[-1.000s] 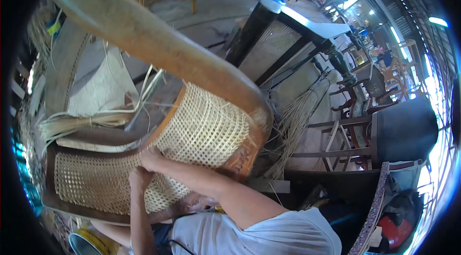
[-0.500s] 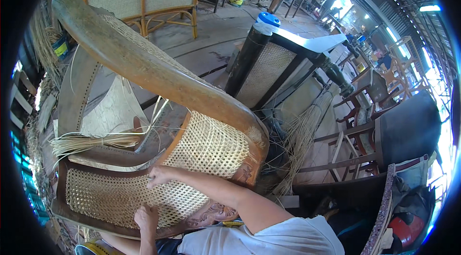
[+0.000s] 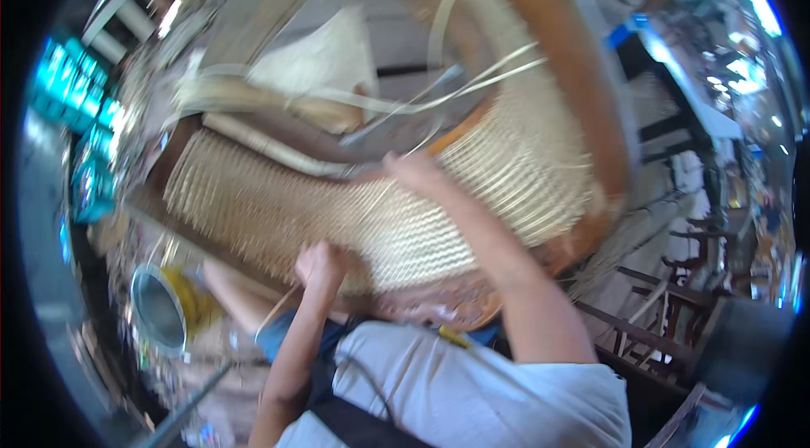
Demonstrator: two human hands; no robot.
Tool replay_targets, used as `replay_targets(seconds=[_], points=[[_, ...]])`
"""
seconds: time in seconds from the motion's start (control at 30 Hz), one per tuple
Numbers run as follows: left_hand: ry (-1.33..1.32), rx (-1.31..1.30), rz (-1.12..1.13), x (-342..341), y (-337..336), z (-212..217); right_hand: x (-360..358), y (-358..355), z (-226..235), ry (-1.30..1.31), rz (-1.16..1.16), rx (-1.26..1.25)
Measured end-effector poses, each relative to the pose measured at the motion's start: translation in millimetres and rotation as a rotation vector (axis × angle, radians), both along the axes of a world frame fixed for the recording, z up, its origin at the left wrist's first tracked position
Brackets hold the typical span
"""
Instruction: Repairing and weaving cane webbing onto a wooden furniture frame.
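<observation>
A large wooden chair frame point(image 3: 582, 51) holds a long curved panel of woven cane point(image 3: 405, 237), pale with an open mesh. My right hand point(image 3: 413, 174) is closed at the panel's far edge, by the wooden rail. A thin pale strand runs beside its fingers. My left hand point(image 3: 321, 264) is closed low over the near side of the mesh, with a cane strand point(image 3: 278, 306) trailing below it. Motion blur softens both hands, and their fingertips are hard to see. A tied bundle of cane strands point(image 3: 224, 98) lies across the frame beyond the panel.
Left of my legs stands a yellow bucket point(image 3: 190, 300). Loose cane strands point(image 3: 481, 81) arch over the far side of the chair. A dark chair with a pale top point(image 3: 709, 119) stands at the right, with more wooden furniture point(image 3: 658, 304) below it.
The view has swung left and downward, so the chair appears farther right and the bucket shows more. Both hands stay closed at about the same parts of the cane panel.
</observation>
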State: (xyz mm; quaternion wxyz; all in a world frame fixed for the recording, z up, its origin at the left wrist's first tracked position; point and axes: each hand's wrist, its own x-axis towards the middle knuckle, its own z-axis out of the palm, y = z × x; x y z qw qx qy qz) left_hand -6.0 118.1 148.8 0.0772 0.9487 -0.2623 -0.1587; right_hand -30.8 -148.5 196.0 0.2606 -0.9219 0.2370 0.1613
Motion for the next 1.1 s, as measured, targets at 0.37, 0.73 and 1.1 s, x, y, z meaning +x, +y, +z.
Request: replay_targets(seconds=[0.37, 0.73, 1.1], points=[[0.013, -0.048, -0.023, -1.2, 22.8, -21.8, 5.4, -26.3, -40.3, 0.103, 0.296, -0.239], [1.254, -1.183, 0.42, 56.2, -81.2, -18.8, 44.9, 0.1, 17.2, -0.242, -0.027, 0.58], [0.399, -0.131, 0.096, 55.6, -38.0, -39.9, 8.0, 55.3, -57.4, 0.367, 0.405, -0.098]])
